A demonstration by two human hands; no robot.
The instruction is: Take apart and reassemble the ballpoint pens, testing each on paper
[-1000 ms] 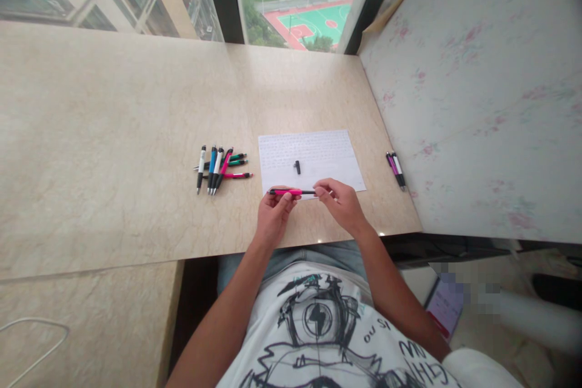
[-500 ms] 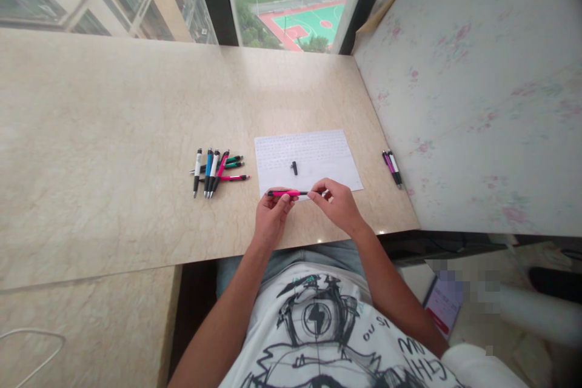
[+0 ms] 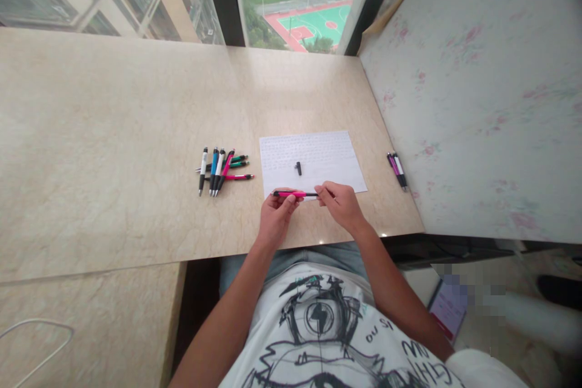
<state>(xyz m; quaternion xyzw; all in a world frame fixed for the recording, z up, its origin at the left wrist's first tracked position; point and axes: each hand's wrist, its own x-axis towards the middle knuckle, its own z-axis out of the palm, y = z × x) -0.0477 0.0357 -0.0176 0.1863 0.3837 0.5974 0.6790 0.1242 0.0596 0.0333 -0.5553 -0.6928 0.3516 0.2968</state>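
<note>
Looking down from head height, I see a pink pen over the near edge of a handwritten sheet. The left hand pinches its barrel; the right hand seems to pinch the end of the dark refill. I'd call the pen partly apart: the refill juts out, and a small black pen part lies off on the sheet, not rejoined. The long axis runs crosswise, roughly along the countertop's front edge, clip end left, refill right.
</note>
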